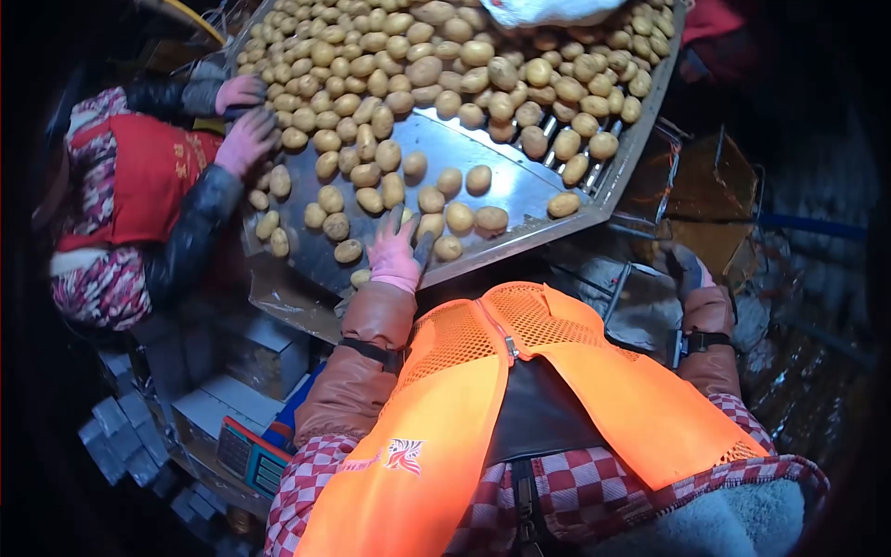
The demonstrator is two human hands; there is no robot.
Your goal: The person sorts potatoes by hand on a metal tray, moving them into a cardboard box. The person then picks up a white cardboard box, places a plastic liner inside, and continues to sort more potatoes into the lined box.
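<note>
My left hand [394, 254], in a pink glove with greyish fingers, reaches onto a metal sorting tray [311, 243]. Its fingers are spread at the tray's near edge, right beside several loose potatoes [431, 226]. A large heap of potatoes [371, 65] covers the far part of the tray. My right hand [690, 269], gloved in grey and pink, is low on the right, beside an open-topped container [645, 302] below the tray. Its fingers are dark and partly turned away, so I cannot tell whether they grip anything.
A co-worker in a red apron [153, 176] stands at the left, with pink-gloved hands [246, 139] at the potatoes. A white sack [552, 9] lies on the heap. Cardboard boxes [715, 181] stand right of the tray. A scale-like device [251, 455] is at lower left.
</note>
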